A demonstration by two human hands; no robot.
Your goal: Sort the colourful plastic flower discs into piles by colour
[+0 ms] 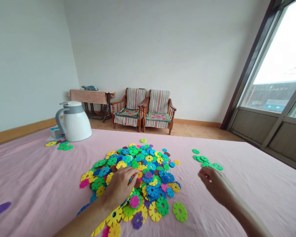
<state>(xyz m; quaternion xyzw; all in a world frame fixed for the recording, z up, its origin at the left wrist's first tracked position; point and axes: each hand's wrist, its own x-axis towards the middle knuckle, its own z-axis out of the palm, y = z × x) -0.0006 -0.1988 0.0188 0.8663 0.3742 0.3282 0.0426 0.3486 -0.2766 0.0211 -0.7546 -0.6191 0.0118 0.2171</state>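
Observation:
A big heap of flat, notched plastic discs [143, 171] in blue, green, yellow, pink and purple lies on a pink cloth [39, 184]. My left hand [120, 186] rests palm down on the heap's near left part, fingers curled over the discs; whether it grips one is hidden. My right hand [213, 184] hovers to the right of the heap, fingers loosely bent, just short of a small row of green discs [207, 160]. Nothing shows in that hand.
A white jug [74, 121] stands at the back left beside a few yellow and green discs [60, 145]. A lone purple disc [0, 209] lies near left. Two wooden armchairs [144, 110], a small table [91, 97] and a large window [278, 85] lie beyond.

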